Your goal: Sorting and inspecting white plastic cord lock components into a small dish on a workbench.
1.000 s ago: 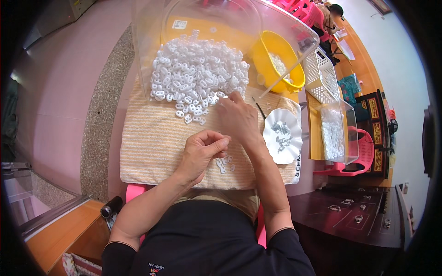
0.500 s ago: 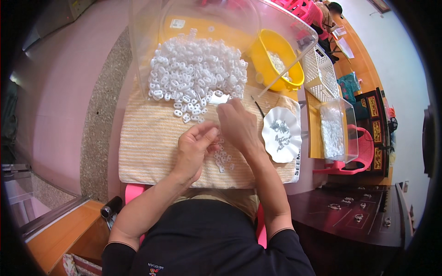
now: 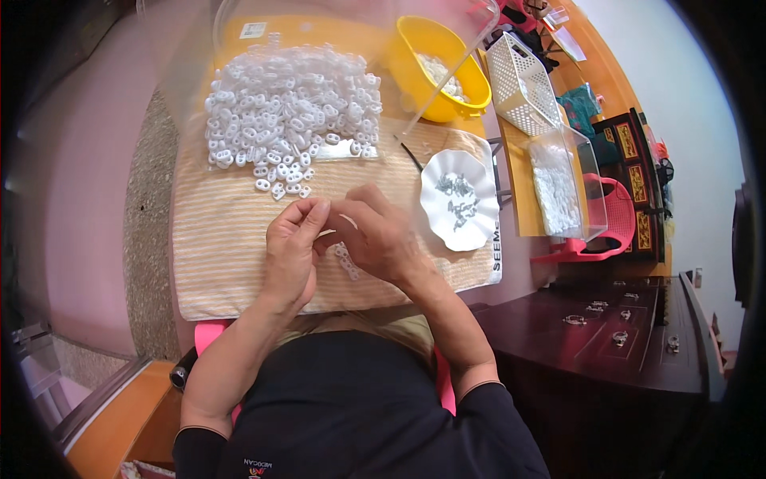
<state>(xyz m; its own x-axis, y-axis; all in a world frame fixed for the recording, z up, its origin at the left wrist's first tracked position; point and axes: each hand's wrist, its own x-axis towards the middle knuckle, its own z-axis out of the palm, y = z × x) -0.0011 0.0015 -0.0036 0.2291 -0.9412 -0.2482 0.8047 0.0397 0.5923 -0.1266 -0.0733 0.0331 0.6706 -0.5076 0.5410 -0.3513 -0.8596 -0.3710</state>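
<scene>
Many small white two-holed pieces form a heap at the far left, with a few strays along its near edge. A small group of pieces lies apart, just under the hands. The left hand has thumb and forefinger pinched together; anything between them is too small to tell. The right hand is curled close beside it; its grip cannot be told. Judging by the heap, most pieces look unhandled; whether the small group is finished is unclear. A striped cloth covers the near table. To the right, a wavy white plate holds dark bits; beyond stand a yellow basin and a white basket.
</scene>
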